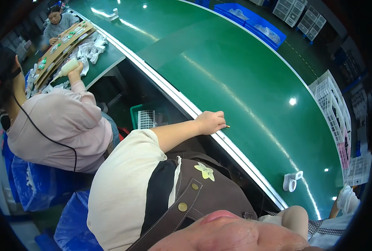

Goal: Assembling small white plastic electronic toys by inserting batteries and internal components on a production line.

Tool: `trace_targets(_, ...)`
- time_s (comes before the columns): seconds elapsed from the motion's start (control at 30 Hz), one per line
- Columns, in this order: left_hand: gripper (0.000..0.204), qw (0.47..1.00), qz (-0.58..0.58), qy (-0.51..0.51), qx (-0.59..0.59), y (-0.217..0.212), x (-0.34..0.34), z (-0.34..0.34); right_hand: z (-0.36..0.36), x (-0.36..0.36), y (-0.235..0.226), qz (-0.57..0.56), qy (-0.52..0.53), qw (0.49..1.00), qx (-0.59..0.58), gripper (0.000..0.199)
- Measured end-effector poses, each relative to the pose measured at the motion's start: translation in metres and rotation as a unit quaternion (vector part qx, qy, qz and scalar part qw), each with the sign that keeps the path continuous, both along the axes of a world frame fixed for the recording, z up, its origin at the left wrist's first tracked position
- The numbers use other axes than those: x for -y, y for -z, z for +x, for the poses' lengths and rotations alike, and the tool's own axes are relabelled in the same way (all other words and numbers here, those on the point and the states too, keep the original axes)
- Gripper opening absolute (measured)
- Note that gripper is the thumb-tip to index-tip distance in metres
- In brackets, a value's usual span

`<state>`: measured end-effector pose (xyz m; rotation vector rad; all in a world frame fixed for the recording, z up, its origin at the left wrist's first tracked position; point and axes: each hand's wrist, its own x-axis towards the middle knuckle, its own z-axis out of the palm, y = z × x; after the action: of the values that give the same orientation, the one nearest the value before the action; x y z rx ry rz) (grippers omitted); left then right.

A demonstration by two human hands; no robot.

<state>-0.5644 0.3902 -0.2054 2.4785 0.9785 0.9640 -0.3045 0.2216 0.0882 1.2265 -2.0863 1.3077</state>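
Note:
My left hand (pixel 210 122) is closed at the metal edge of the green conveyor belt (pixel 253 138). A small brass-coloured tip (pixel 227 126) sticks out from between its fingers; the rest of that piece is hidden in the grip. On the right, part of my bare right arm (pixel 295 221) shows by the belt's near edge, but my right hand is out of sight. Closest to that arm on the belt stands a white plastic part (pixel 292 181) with a ring-shaped opening. A similar white part (pixel 113 16) sits on the belt at the far left.
At left, a co-worker in pink (pixel 60 125) holds a pale squeeze bottle (pixel 70 66) near cardboard sheets (pixel 64 46); another person (pixel 59 25) sits beyond. Blue bins (pixel 253 26) line the belt's far side, white crates (pixel 332 108) the right. White parts (pixel 347 201) show at lower right.

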Motion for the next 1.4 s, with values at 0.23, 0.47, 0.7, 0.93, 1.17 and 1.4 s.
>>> trace_targets(0.23,0.017,1.000,0.003,-0.003,-0.022,-0.002,0.005,-0.001,-0.001,-0.013,0.009,-0.030,-0.152,0.985,-0.072,0.014)
trace_targets(0.47,0.012,1.000,0.004,-0.002,-0.016,-0.007,0.010,0.008,0.006,-0.015,0.024,-0.060,-0.267,0.950,-0.154,0.015)
trace_targets(0.7,0.010,1.000,-0.011,-0.008,0.000,-0.006,0.010,-0.005,0.026,0.057,0.011,-0.082,-0.212,0.955,-0.192,0.017)
trace_targets(0.93,0.006,1.000,0.000,-0.011,0.000,-0.020,0.009,-0.003,0.027,0.153,-0.024,-0.020,-0.047,0.975,-0.216,0.019)
trace_targets(1.17,0.006,1.000,0.002,0.019,0.010,-0.024,0.004,0.015,0.013,0.132,-0.028,0.080,0.193,0.978,0.005,0.024)
trace_targets(1.4,0.006,1.000,-0.001,0.021,0.012,-0.021,0.008,0.007,0.023,0.125,-0.002,0.046,0.280,0.959,-0.016,0.023)
